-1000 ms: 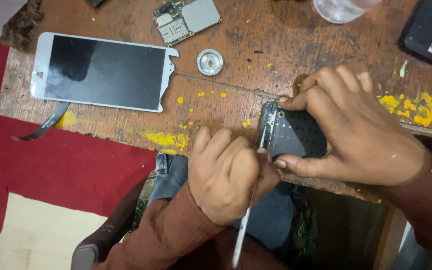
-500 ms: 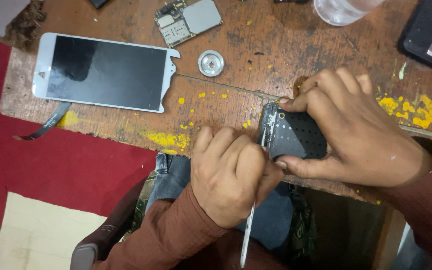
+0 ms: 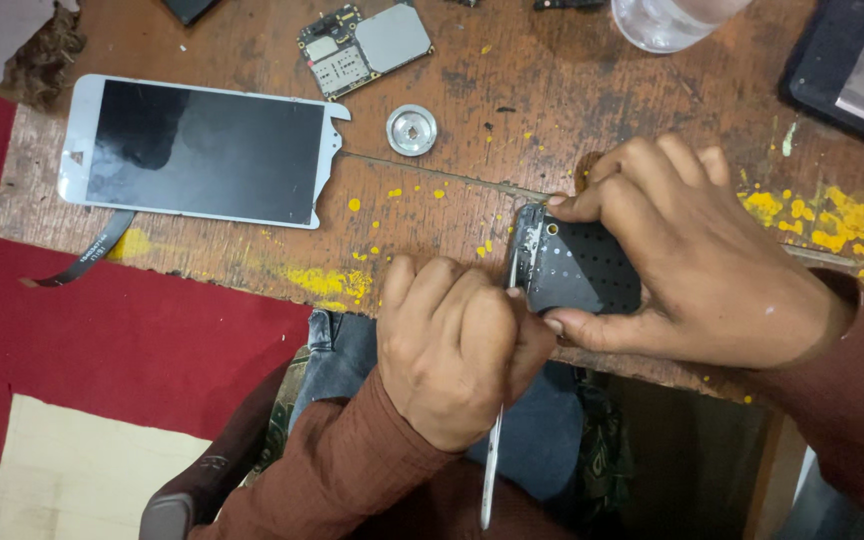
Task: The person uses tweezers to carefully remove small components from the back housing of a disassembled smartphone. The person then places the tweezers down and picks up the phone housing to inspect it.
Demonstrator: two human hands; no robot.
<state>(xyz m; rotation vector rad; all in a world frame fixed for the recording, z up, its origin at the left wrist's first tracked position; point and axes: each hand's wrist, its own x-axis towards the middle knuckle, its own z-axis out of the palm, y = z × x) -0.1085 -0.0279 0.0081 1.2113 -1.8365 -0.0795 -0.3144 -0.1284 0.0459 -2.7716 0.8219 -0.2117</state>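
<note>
My right hand (image 3: 697, 260) presses down on a dark phone body (image 3: 582, 268) at the near edge of the wooden table (image 3: 512, 90), with fingers over its top and thumb along its near side. My left hand (image 3: 452, 345) is closed around a thin white pry tool (image 3: 492, 465). The tool's tip touches the phone body's left edge; its handle points back toward my lap.
A detached white-framed phone screen (image 3: 202, 150) with a dangling flex cable (image 3: 87, 255) lies at the left. A circuit board (image 3: 362, 45) and a small round metal cap (image 3: 412, 130) sit behind. A clear container (image 3: 672, 20) and a dark device (image 3: 852, 60) stand at the far right. Red cloth (image 3: 122, 340) covers the floor.
My left hand has shifted slightly right along the phone body's edge and the tool's handle has swung a little. The right hand keeps its hold.
</note>
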